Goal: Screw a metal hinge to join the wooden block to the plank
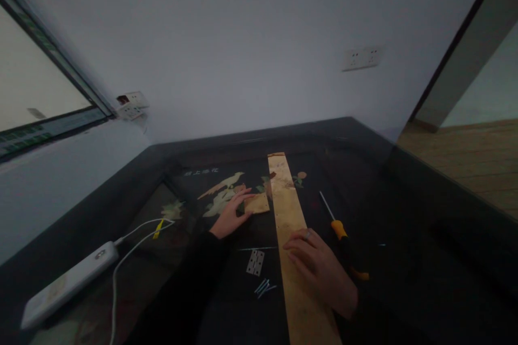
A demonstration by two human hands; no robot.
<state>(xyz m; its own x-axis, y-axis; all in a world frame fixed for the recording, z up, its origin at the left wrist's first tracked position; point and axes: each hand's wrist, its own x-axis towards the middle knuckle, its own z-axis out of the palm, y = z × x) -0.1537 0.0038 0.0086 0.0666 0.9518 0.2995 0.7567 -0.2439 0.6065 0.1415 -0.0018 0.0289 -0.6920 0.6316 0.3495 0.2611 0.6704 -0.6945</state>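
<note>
A long wooden plank (288,205) lies lengthwise on the dark table, running away from me. My right hand (324,269), with a ring on one finger, rests across its near half, fingers curled over the top and holding it. To the plank's left, my left hand (232,214) grips a small wooden board (259,204) between thumb and fingers. This board's right end sits at or very close to the plank's left edge; contact is unclear. Nearer to me are a metal hinge (255,262) and several screws (264,287). A screwdriver (338,229) with a yellow-and-black handle lies right of the plank.
A white power strip (68,284) with a white cable (114,291) lies on the table's left side. The dark tabletop (388,199) carries a bird-and-flower picture and meets a wall with sockets (363,58). A window (40,75) is at left.
</note>
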